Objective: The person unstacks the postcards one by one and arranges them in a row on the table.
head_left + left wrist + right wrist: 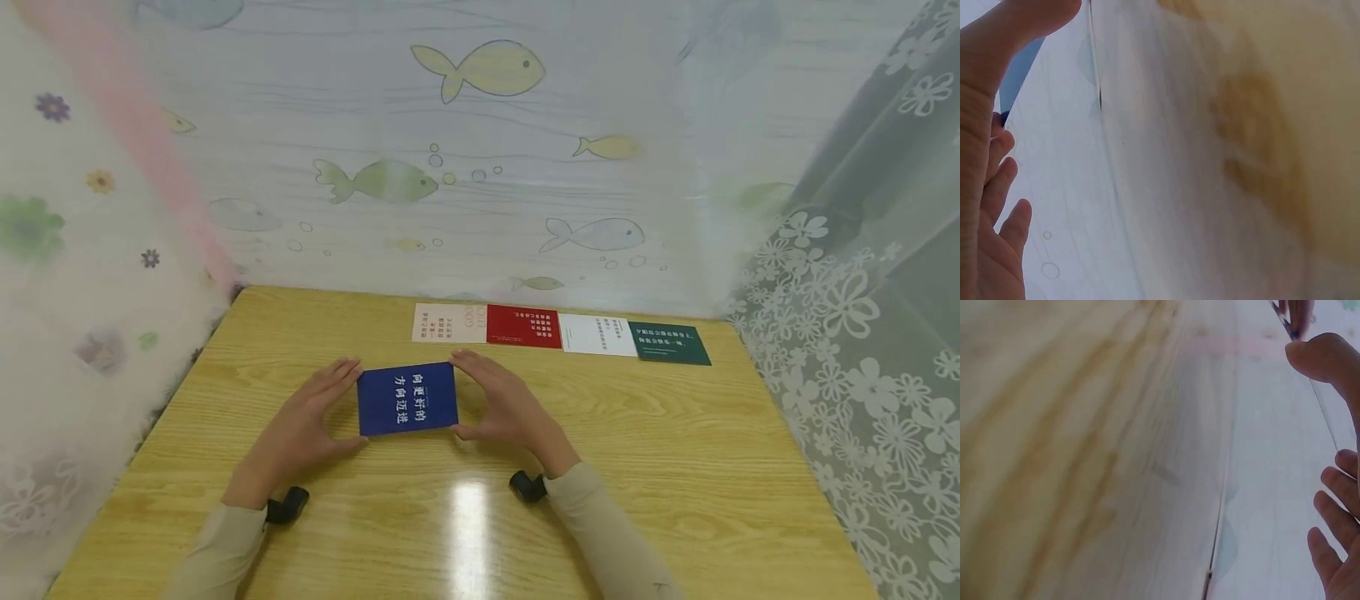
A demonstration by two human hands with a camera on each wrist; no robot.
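A dark blue card (pixel 407 400) with white lettering is held between both hands over the wooden table, its print turned sideways in the head view. My left hand (pixel 300 429) grips its left end, thumb at the near corner and fingertips at the far corner. At the opposite end, my right hand (pixel 512 410) holds the right corners the same way. In the left wrist view, part of the blue card (pixel 1019 78) shows behind the left thumb (pixel 1035 19). The right wrist view has the card almost edge-on beside the right thumb (pixel 1325 359).
Along the table's (pixel 360 533) back lies a row of cards: cream (pixel 442 325), red (pixel 523 327), white (pixel 597 335) and dark green (pixel 671 343). A fish-patterned curtain (pixel 480 183) hangs behind; floral lace (pixel 862 392) borders the right side.
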